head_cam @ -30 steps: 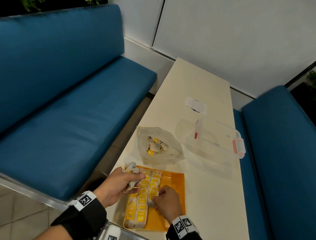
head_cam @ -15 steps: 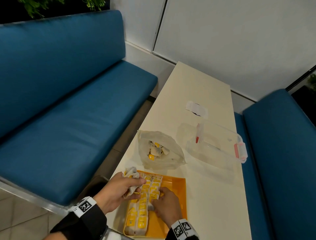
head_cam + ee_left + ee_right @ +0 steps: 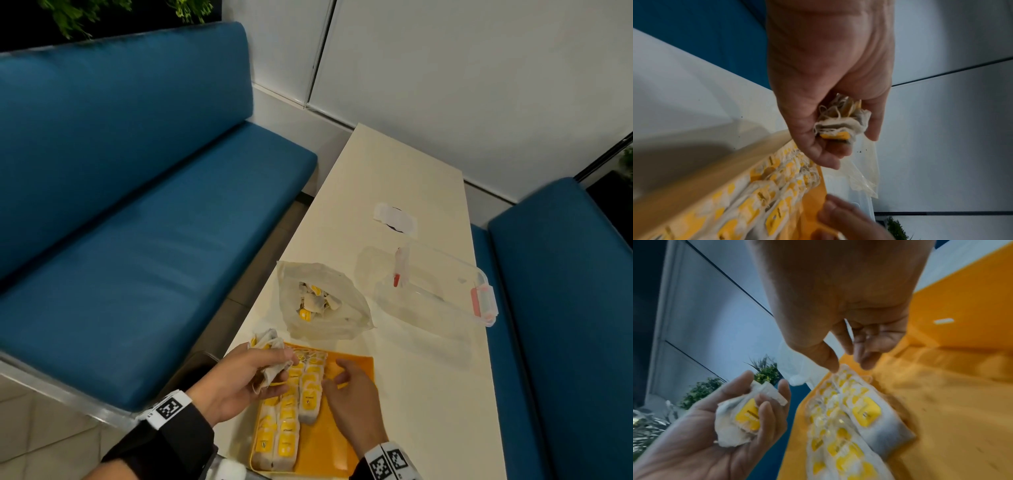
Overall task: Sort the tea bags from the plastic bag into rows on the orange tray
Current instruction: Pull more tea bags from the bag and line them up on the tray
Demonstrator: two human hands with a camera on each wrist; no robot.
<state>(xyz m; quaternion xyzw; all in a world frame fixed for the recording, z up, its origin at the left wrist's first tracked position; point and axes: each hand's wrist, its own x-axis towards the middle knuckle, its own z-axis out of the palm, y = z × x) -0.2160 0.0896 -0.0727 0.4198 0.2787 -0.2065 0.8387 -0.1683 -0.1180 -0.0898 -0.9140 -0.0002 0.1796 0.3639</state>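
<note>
The right hand (image 3: 349,394) has lifted off the rows of tea bags (image 3: 291,411) on the tray (image 3: 352,370); its grip is now empty, with fingers loose. So one more bag is placed, I think. The left hand (image 3: 246,380) at 9 o'clock still grips a bunch of bags (image 3: 744,413). More bags wait in the plastic bag (image 3: 322,301) at 12 o'clock.
</note>
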